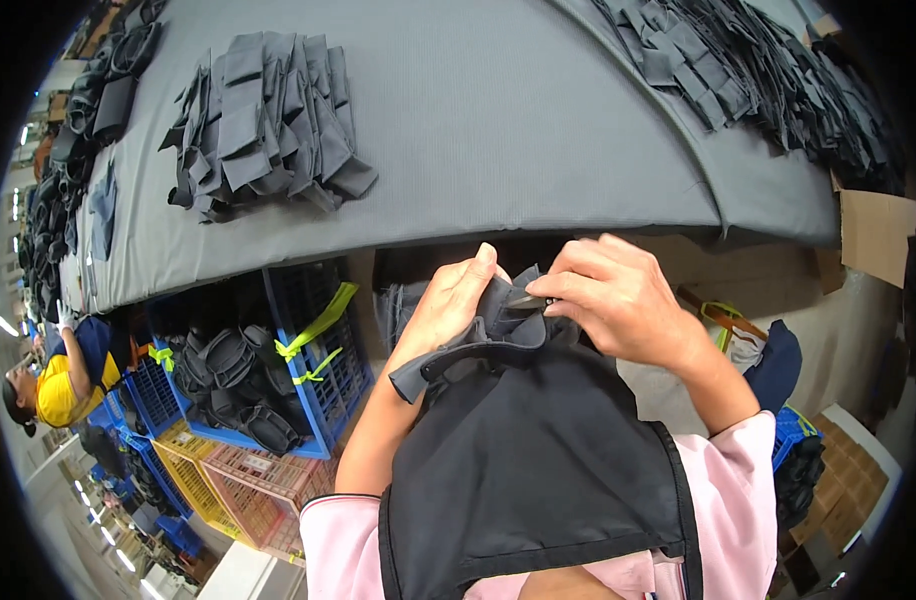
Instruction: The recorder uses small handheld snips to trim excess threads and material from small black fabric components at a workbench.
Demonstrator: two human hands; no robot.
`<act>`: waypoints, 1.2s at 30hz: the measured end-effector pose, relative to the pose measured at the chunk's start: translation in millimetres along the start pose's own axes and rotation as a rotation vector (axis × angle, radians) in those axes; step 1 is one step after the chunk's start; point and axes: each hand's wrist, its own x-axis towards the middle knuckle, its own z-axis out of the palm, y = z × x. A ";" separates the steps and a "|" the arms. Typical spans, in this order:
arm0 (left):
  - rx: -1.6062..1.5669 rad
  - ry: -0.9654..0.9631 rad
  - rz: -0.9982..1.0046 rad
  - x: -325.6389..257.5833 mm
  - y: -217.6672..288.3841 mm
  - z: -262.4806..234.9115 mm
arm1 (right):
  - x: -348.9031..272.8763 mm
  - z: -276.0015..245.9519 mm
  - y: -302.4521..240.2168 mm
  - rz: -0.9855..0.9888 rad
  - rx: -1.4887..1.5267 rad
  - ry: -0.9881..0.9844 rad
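Observation:
Dark grey fabric (493,312) is gripped in my left hand (456,295), thumb up, over my lap just below the table edge. A strap-like grey strip (448,360) of it hangs across my black apron (528,440). My right hand (610,297) is closed on a small pointed metal tool that looks like thread snips (526,302). Its tip points left and lies against the fabric beside my left fingers. Most of its handle is hidden in my right fingers.
Ahead, a grey-covered table (478,130) bears a stack of folded grey fabric pieces (268,120) and a larger heap (748,80) at far right. A blue crate (323,370) of dark pieces stands left, near pink crates (268,480). Another person (63,385) is at far left.

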 end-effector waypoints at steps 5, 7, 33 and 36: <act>0.065 -0.073 -0.016 -3.3 6.6 0.6 | 7.7 0.9 16.6 -0.187 0.003 -0.098; 0.054 -0.088 0.005 -0.9 -0.5 -0.2 | 11.6 -2.5 15.6 -0.207 0.000 -0.153; 0.055 -0.128 -0.057 -6.4 3.8 2.5 | -1.6 5.5 12.2 -0.173 0.072 -0.163; 0.043 -0.133 -0.039 -6.9 0.8 2.7 | 2.9 6.1 11.5 -0.236 0.075 -0.159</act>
